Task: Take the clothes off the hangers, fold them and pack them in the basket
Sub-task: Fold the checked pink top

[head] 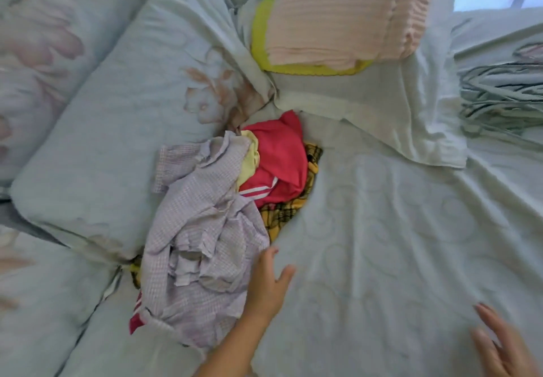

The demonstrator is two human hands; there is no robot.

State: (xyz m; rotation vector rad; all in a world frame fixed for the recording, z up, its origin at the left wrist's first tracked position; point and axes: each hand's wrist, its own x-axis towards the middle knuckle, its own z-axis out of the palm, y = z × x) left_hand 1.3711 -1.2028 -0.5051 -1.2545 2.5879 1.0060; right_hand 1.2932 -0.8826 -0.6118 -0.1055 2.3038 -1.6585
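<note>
At the far left lie puffy pale-blue pillows (97,130) with faded pink flower prints, their fabric smooth and slightly glossy. Against the nearest pillow's right edge sits the heap of clothes on the bed: a crumpled lilac checked shirt (202,230) of thin woven cloth on top, a pale yellow piece (249,158) peeking out behind it, a red garment (279,162) with white stripes further back, and a yellow-and-black plaid cloth (282,212) underneath, showing along the right side. No hanger or basket shows in this view. The left hand (269,285) reaches in from below with fingers straight and spread, gripping nothing, its fingertips just at the right hem of the lilac shirt; whether they touch it cannot be told. To the right spreads the light blue bedsheet (396,244) with a faint swirl pattern. Above it a ribbed pink blanket (338,15) rests on a yellow-edged cushion (261,44), with a white towel (423,124) beside them. At the far right lies striped grey folded fabric (502,97), and the right hand (499,344), blurred, hovers low over the sheet, fingers extended and empty, well apart from the clothes.
</note>
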